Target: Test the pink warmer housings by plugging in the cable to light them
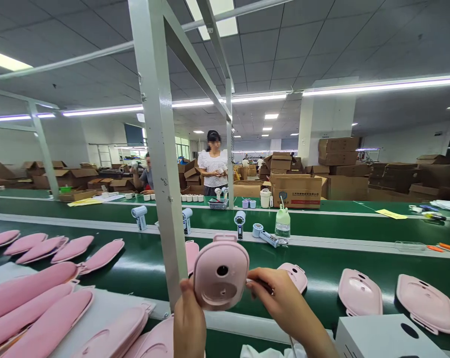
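Observation:
My left hand [189, 318] grips a pink plastic cover [230, 268] by its left edge and holds it upright above the bench. The cover is rounded, with a dark round hole in the middle, a curved recess below it and a tab on top. At the cover's right edge, the fingers of my right hand [280, 298] are pinched together. Something thin and dark shows between them, too small to name. Behind my right hand, another pink cover [295, 276] lies on the green belt [317, 258], partly hidden.
More pink covers [360, 292] lie at right, beside a white box [385, 338]. Long pink shells [42, 286] are stacked at left. A grey metal post [153, 149] rises left of centre. Blue handheld fans [240, 223] and a green bottle [283, 221] stand beyond. A person [213, 161] stands across the line.

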The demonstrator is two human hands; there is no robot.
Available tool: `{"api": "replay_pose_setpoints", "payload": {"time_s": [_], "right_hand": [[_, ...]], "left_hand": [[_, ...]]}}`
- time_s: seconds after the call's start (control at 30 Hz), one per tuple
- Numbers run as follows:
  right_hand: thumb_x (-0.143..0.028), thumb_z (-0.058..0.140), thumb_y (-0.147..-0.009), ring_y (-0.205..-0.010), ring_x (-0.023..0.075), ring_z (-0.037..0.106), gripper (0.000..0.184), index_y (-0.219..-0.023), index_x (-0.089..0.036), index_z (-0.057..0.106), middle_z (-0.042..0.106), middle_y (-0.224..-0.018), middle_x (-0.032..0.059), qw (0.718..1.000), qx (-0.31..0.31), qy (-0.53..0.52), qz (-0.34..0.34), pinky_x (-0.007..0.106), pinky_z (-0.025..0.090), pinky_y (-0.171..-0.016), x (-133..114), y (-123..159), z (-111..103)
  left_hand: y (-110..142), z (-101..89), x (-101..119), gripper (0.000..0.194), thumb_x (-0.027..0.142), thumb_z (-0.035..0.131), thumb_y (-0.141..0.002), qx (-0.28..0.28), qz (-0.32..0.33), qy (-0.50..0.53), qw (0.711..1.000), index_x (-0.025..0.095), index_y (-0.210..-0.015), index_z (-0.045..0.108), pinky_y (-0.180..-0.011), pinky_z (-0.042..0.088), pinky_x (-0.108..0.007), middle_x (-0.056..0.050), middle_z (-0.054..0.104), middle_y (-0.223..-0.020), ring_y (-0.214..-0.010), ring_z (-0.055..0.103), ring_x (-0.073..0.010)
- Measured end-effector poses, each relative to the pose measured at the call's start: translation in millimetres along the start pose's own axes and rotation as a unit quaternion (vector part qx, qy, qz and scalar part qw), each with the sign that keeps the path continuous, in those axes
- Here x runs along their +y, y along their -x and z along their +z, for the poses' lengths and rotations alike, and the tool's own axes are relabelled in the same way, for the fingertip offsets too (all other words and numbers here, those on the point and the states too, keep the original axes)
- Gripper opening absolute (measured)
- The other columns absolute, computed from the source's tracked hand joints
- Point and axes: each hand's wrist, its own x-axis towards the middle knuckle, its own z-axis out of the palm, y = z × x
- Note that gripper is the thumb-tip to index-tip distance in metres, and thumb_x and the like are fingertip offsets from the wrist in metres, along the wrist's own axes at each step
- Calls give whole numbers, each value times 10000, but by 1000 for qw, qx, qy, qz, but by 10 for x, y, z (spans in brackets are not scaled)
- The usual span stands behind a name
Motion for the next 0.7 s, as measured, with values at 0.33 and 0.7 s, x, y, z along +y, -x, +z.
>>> {"api": "replay_pose_setpoints", "payload": {"time_s": [0.33,0.7], "right_hand": [[-228,508,-883,-504,122,488,220,-920,-173,718,628,-663,1,990,-86,-77,80,211,356,-474,-16,18,76],[-233,533,-880,-696,167,569,196,-819,-172,709,702,-786,35,995,-54,-71,35,242,380,-621,-155,-12,181]], "left_hand": [[61,-219,283,666,641,769,-491,-117,66,-171,976,141,-920,670,-589,511,-272,-82,713,-779,-745,634,-260],[107,-333,373,611,588,773,-534,-122,61,-138,981,141,-935,657,-610,540,-240,-53,717,-758,-776,670,-254]]}}
